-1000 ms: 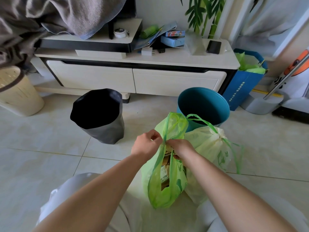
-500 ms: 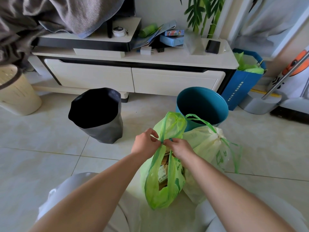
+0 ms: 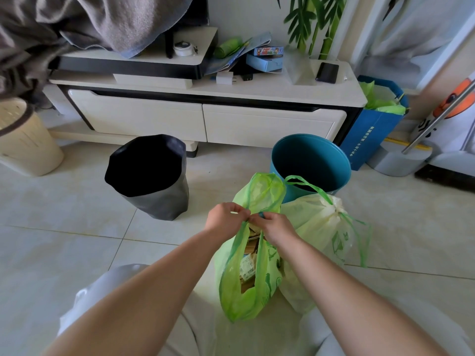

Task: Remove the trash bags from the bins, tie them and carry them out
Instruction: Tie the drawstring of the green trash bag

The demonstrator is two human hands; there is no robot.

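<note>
A bright green trash bag [image 3: 231,291] with paper waste inside hangs on the floor in front of me. My left hand [image 3: 226,218] and my right hand [image 3: 276,227] meet at its top, each pinching a strip of the bag's rim. Beside it on the right leans a pale yellow-green bag [image 3: 316,227], its neck drawn shut by a green drawstring. Behind both stands a teal bin [image 3: 312,163] with no liner. To the left a dark bin [image 3: 151,176] carries a black bag.
A white TV cabinet [image 3: 205,122] with clutter on top runs along the wall. A cream basket [image 3: 25,140] stands far left, a blue paper bag [image 3: 375,129] with green plastic at the right, and a metal pole [image 3: 437,119] slants beside it. The floor is pale tile.
My hands have drawn a little closer together at the green bag's top, working its strips. The bags and bins have stayed put.
</note>
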